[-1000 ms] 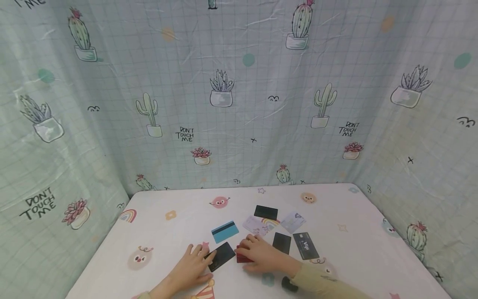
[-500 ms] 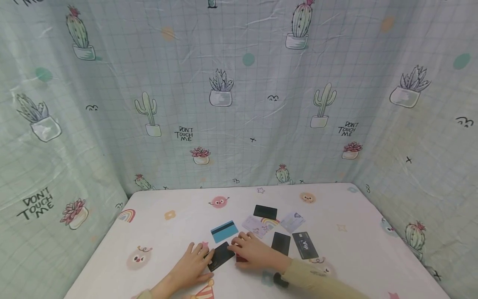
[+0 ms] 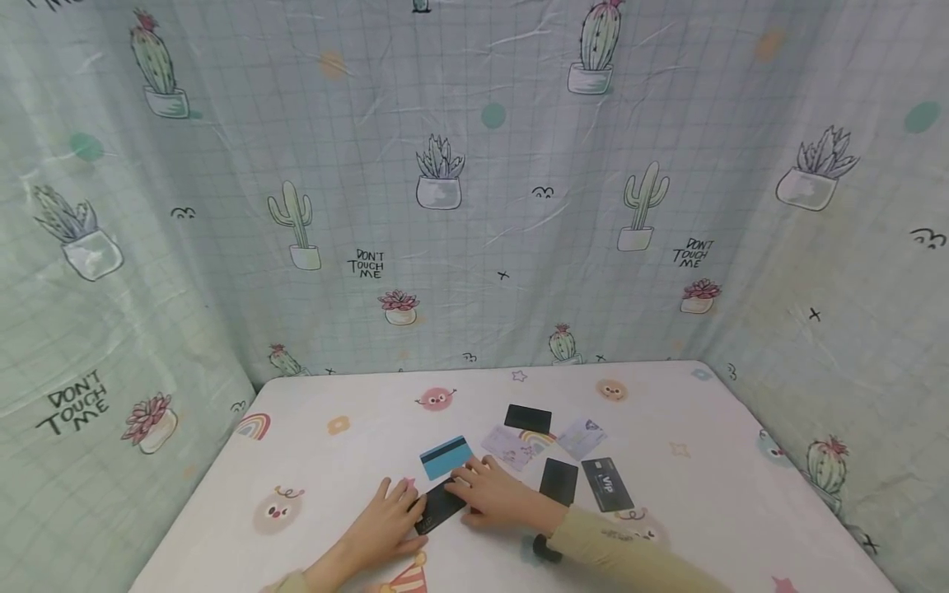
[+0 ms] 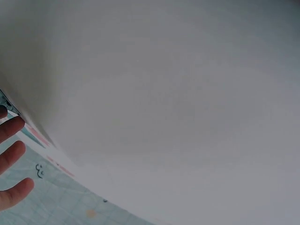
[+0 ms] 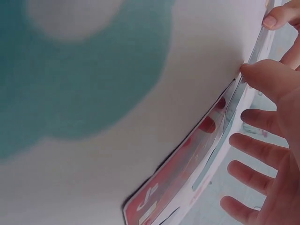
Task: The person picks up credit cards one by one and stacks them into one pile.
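Note:
A black card [image 3: 441,506] lies slanted on the white table between both hands. My left hand [image 3: 381,520] rests at its left end, with spread fingers [image 4: 14,152] and a fingertip on the card. At the right end my right hand [image 3: 502,498] reaches over, its fingertips touching the card; fingers [image 5: 255,147] look extended in the right wrist view. A red card [image 5: 171,180] lies flat beside the right hand in that view; in the head view the hand covers it. Just beyond the black card is a blue card [image 3: 446,457] with a dark stripe.
Several more cards lie to the right: a dark card [image 3: 558,482], a grey "Vip" card [image 3: 607,484], a black card [image 3: 528,418] farther back, and pale cards [image 3: 510,446] near it. A patterned cactus curtain [image 3: 474,247] hangs behind and beside the table [image 3: 356,469].
My right hand has moved left, from over the red card onto the right end of the black card. The left hand stays nearly in place.

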### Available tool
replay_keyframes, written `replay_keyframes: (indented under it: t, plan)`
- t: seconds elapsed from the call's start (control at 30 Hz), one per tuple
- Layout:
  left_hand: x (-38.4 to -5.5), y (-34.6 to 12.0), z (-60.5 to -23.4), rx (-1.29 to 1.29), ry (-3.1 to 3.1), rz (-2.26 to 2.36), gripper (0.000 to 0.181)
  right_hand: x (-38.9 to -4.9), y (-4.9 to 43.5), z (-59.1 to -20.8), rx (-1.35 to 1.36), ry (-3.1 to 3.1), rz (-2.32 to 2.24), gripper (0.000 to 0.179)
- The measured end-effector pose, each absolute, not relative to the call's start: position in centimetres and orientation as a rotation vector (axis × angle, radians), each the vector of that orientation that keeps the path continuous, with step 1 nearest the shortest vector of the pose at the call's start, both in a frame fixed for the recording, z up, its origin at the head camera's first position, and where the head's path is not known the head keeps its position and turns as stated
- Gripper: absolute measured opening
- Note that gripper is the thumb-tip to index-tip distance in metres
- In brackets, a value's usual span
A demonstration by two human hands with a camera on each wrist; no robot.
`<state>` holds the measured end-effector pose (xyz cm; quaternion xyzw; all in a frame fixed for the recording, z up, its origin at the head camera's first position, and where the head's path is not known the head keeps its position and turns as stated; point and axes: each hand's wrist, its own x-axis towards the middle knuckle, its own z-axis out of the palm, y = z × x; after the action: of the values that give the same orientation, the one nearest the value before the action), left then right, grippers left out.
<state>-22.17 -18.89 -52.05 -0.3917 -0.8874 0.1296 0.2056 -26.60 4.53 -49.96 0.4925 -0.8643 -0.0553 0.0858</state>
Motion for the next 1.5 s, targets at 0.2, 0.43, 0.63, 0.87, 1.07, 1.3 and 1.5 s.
replay_keyframes:
  t: [0.2,0.43,0.63,0.87,1.07,1.3,1.5]
  plan:
    - [-22.2,-18.8,-51.9,-1.101,-2.45,0.365,0.05,-26.7,4.3,-50.1,1.47,-2.599,-0.182,0.049]
    - [-22.4,-18.8,-51.9,-1.107,-2.392,0.376,0.046,-26.8,4.0,-50.1,1.487,-2.559,-0.223,0.046]
    - [-22.4,-18.8,-52.0,-1.112,-2.403,0.367,0.043,-26.9,3.8,-50.2,1.488,-2.535,-0.255,0.045]
    - [-22.4,-18.8,-51.9,-1.116,-2.456,0.356,0.042,-27.1,3.7,-50.3,1.498,-2.517,-0.214,0.042]
    - [-22.2,-18.8,-51.5,-1.109,-2.512,0.361,0.042,-27.4,3.5,-50.6,1.509,-2.526,-0.212,0.04]
    - [-22.3,-18.8,-51.4,-1.126,-2.528,0.372,0.041,-27.7,3.4,-50.4,1.548,-2.49,-0.211,0.039]
    - [-22.7,-18.9,-51.9,-1.14,-2.488,0.35,0.041,-28.5,3.1,-50.2,1.592,-2.562,-0.174,0.042]
